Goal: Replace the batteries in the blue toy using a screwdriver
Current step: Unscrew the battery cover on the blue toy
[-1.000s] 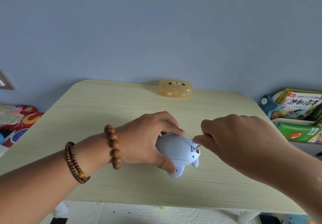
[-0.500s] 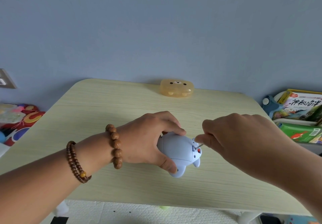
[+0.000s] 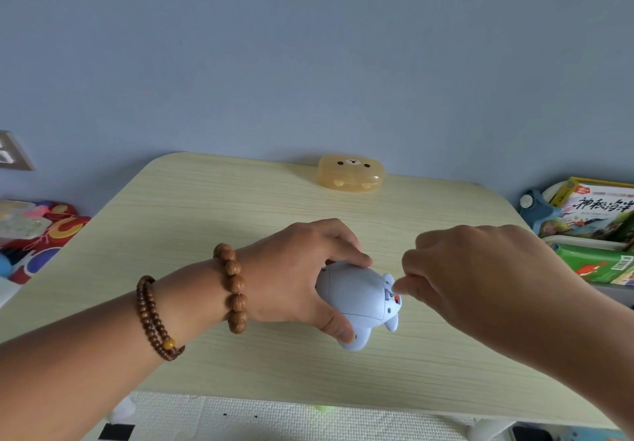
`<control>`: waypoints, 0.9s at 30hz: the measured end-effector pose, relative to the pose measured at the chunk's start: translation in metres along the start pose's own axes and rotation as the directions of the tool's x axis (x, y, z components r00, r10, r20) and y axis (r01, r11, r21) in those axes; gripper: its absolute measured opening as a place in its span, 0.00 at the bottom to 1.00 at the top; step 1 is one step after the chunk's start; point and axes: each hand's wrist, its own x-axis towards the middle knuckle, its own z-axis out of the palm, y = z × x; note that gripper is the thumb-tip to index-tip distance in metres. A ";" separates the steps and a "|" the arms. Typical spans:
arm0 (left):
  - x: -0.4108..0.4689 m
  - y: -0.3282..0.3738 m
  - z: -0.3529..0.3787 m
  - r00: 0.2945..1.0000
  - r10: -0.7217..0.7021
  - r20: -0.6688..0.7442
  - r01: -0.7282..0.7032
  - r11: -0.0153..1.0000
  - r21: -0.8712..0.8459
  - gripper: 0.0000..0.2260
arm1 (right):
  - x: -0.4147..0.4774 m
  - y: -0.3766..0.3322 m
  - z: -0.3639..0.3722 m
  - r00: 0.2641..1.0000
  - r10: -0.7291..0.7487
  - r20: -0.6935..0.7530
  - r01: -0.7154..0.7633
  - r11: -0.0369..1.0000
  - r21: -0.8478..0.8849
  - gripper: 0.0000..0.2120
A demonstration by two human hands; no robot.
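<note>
As I judge it, I am at the unscrewing step. The blue toy (image 3: 353,298) lies on its side near the front middle of the worktop (image 3: 206,234), and no batteries are in sight yet. My left hand (image 3: 291,279) grips the toy, fingers curled over its top and thumb clamped against its near side. I cannot tell whether the toy rests on the surface or is held just above it. My right hand (image 3: 480,279) pinches the screwdriver (image 3: 394,292), fingers drawn tight together round a handle I cannot see. Only a short bit of metal shaft shows, its tip at a small recess on the toy's right end, beside a red spot. Whether the screw is loose I cannot tell. The next move, I think, calls for firm pressure straight along the shaft and small turns, while my left hand stops the rounded body from rolling.

The worktop is pale wood grain with rounded corners. A translucent orange bear-faced case (image 3: 350,174) sits at its far edge, well apart from the toy. Behind is a plain blue wall (image 3: 308,63). Picture books (image 3: 597,210) are stacked to the right, and bright toys (image 3: 44,231) lie to the left.
</note>
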 end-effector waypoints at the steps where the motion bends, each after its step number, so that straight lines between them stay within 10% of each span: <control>1: 0.000 0.001 0.000 1.000 0.000 0.006 0.000 1.000 0.003 0.35 | 0.000 0.000 -0.002 1.000 -0.027 0.015 0.027 1.000 0.011 0.17; 9: 0.000 0.003 0.000 1.000 -0.003 0.009 0.003 1.000 0.002 0.34 | 0.003 -0.002 0.002 0.998 -0.057 -0.014 0.056 0.998 -0.018 0.11; 16: -0.001 0.002 0.001 1.000 -0.011 -0.011 0.011 1.000 -0.010 0.35 | -0.002 0.014 0.030 0.920 0.364 -0.148 -0.226 0.799 0.558 0.06; 27: -0.001 0.001 0.001 1.000 -0.007 0.001 0.007 1.000 -0.003 0.36 | 0.007 0.024 0.085 0.765 0.642 -0.036 -0.441 0.564 0.698 0.08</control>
